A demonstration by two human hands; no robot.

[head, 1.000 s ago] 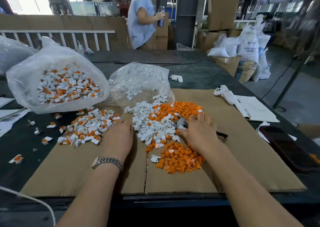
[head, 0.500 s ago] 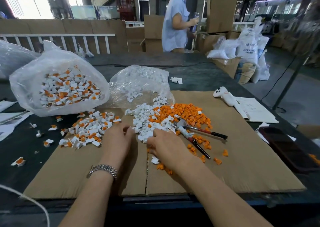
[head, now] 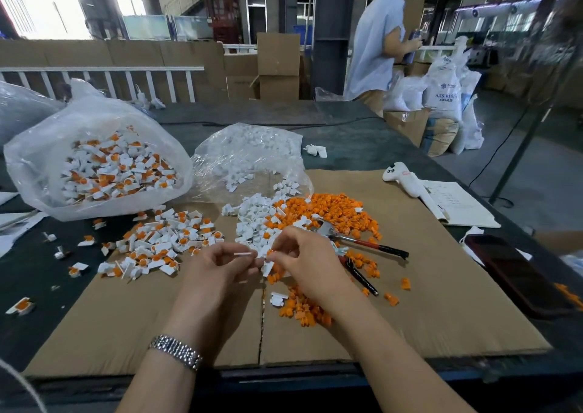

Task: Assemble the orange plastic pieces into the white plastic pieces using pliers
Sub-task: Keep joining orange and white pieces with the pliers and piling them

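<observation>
Between the two hands, just above the seam of the cardboard sheet [head: 441, 311], a white plastic piece [head: 243, 254] and an orange plastic piece [head: 270, 253] are being brought together. The left hand [head: 217, 264] pinches the white piece between thumb and fingertips, its long axis lying roughly level and pointing toward the right hand [head: 304, 261]. The right hand pinches what looks like the small orange piece, though motion blur and the curled fingers hide most of it. The two hands are almost touching at their fingertips, so I judge the step in hand to be seating orange into white by finger before any squeeze. The pliers [head: 353, 242] lie just beyond and to the right of the right hand, untouched, head near its knuckles and red-and-black handles splaying away to the right. That makes the right hand plainly the nearer one to take them, and the handles point the convenient way for it. Ahead of both hands sits the mixed heap of loose white pieces [head: 252, 220] and orange pieces [head: 334, 207]; more orange ones lie under the right wrist. Left of the left hand is a pile of assembled pieces [head: 164, 242], and farther left an open plastic bag [head: 94, 166] full of them, on the dark worktop [head: 347, 141].
</observation>
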